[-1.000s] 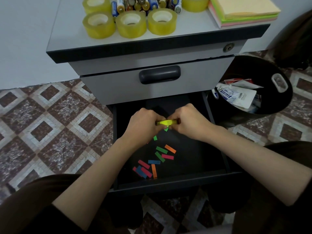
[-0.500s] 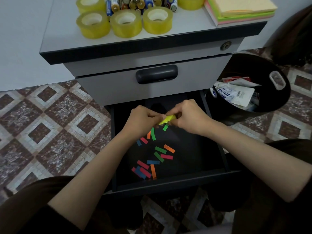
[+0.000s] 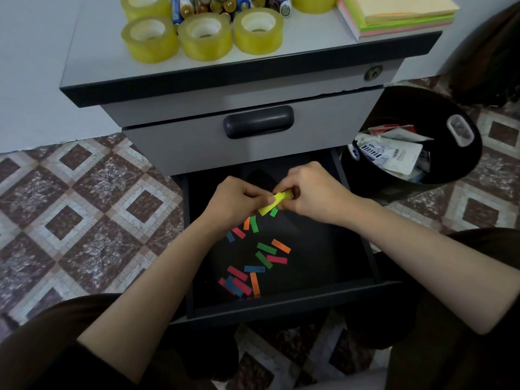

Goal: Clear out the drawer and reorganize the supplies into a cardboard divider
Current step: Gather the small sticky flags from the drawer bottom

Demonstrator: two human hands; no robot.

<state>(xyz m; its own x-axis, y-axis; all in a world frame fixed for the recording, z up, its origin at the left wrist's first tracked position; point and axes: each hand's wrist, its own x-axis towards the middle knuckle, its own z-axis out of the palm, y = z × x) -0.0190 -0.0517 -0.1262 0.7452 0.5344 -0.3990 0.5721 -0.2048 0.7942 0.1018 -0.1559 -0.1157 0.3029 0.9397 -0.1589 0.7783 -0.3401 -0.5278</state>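
Observation:
The lower black drawer (image 3: 281,306) of a grey cabinet stands pulled out. Several small coloured paper strips (image 3: 254,266), red, blue, green and orange, lie scattered on its floor. Over the back of the drawer my left hand (image 3: 233,202) and my right hand (image 3: 315,192) meet. Both pinch a small stack of yellow strips (image 3: 274,202), tilted down to the left. A green strip (image 3: 273,211) sticks out just under it.
On the cabinet top (image 3: 92,63) stand several yellow tape rolls (image 3: 204,35), batteries (image 3: 225,2) and a pad of coloured paper (image 3: 394,12). The upper drawer (image 3: 259,125) is closed. A black bin (image 3: 450,170) with wrappers stands to the right on the patterned tile floor.
The yellow stack has tilted from level to slanting down left. More strips now lie on the drawer floor below my hands. The camera view has shifted slightly.

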